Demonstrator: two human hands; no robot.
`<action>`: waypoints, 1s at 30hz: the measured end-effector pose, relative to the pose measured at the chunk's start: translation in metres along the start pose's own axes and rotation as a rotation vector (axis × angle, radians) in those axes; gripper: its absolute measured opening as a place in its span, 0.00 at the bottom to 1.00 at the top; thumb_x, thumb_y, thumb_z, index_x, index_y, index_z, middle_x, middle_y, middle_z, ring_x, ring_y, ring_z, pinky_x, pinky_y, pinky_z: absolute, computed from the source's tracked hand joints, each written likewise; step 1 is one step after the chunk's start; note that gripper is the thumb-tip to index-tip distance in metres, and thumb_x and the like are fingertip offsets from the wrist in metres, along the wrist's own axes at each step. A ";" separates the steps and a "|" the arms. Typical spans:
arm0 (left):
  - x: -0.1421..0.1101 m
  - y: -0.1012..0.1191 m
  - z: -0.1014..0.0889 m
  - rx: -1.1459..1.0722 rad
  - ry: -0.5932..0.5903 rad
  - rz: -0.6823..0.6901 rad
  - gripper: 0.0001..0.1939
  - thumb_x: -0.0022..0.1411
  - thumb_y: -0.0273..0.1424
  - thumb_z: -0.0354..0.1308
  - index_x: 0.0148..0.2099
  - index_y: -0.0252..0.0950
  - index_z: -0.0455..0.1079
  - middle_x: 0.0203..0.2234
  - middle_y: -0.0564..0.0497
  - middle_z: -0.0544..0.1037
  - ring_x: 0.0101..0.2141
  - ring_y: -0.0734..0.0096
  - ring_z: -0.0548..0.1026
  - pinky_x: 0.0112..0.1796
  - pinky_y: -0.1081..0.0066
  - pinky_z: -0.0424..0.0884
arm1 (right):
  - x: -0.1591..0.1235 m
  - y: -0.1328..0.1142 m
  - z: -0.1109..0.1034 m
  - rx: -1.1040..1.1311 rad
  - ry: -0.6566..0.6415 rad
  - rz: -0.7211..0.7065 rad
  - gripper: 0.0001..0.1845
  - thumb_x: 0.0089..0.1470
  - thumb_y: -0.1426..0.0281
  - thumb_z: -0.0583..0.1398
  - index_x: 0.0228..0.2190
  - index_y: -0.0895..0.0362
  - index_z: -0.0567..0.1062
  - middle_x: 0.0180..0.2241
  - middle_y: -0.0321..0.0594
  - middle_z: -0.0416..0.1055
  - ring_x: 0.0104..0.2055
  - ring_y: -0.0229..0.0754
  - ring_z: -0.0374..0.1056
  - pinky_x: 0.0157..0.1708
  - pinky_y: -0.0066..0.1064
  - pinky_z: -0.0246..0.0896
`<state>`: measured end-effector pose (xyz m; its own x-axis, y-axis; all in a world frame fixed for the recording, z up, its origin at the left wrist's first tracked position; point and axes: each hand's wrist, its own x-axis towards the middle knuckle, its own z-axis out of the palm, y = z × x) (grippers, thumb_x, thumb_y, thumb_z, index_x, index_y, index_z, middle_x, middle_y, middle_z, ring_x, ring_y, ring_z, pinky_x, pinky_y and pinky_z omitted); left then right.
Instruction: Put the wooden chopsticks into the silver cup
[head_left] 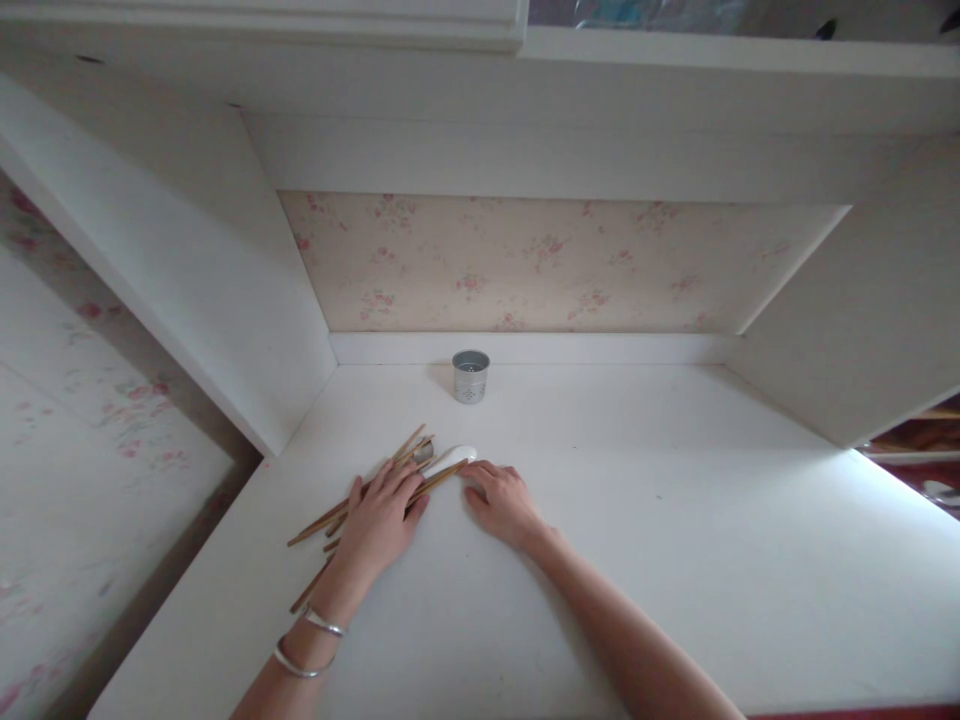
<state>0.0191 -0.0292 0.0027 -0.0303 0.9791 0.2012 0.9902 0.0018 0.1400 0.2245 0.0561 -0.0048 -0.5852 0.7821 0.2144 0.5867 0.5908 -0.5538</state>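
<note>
My left hand (381,522) lies flat, fingers stretched out, on top of several wooden chopsticks (417,473) spread on a white desk (637,540). My right hand (501,503) rests just to the right with its fingers loosely curled; the fingertips touch the desk beside a white spoon (456,458) at the chopsticks' far ends. A metal spoon (423,452) peeks out beside the white one. Two silver bangles (311,642) sit on my left wrist. A small perforated metal cup (470,376) stands upright farther back, apart from both hands.
The desk sits in a white alcove with side panels (247,300) left and right, floral wallpaper (540,260) behind and a shelf overhead. The desk's left edge drops off beside a floral wall (67,450).
</note>
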 end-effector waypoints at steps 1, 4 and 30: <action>-0.002 0.000 0.000 0.028 0.014 -0.048 0.16 0.68 0.39 0.46 0.54 0.47 0.68 0.59 0.48 0.69 0.62 0.50 0.58 0.56 0.36 0.52 | 0.004 0.000 -0.001 0.004 -0.007 0.022 0.16 0.55 0.74 0.57 0.45 0.50 0.74 0.47 0.36 0.75 0.46 0.42 0.72 0.49 0.33 0.59; -0.005 0.000 0.001 0.097 0.057 -0.149 0.20 0.67 0.41 0.46 0.57 0.44 0.67 0.58 0.43 0.68 0.62 0.42 0.56 0.54 0.33 0.53 | 0.028 0.003 -0.013 -0.004 0.018 0.089 0.16 0.57 0.72 0.55 0.47 0.52 0.71 0.46 0.37 0.75 0.34 0.37 0.73 0.41 0.30 0.64; -0.002 -0.008 0.004 0.043 0.069 0.057 0.18 0.67 0.42 0.47 0.55 0.50 0.70 0.61 0.52 0.66 0.59 0.49 0.63 0.57 0.43 0.55 | 0.033 0.005 -0.065 -0.110 0.230 0.226 0.16 0.63 0.59 0.50 0.43 0.52 0.72 0.30 0.36 0.76 0.30 0.39 0.70 0.29 0.27 0.58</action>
<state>0.0115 -0.0307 -0.0027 0.0185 0.9616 0.2739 0.9954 -0.0434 0.0850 0.2439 0.0975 0.0517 -0.2988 0.9126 0.2791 0.7513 0.4053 -0.5208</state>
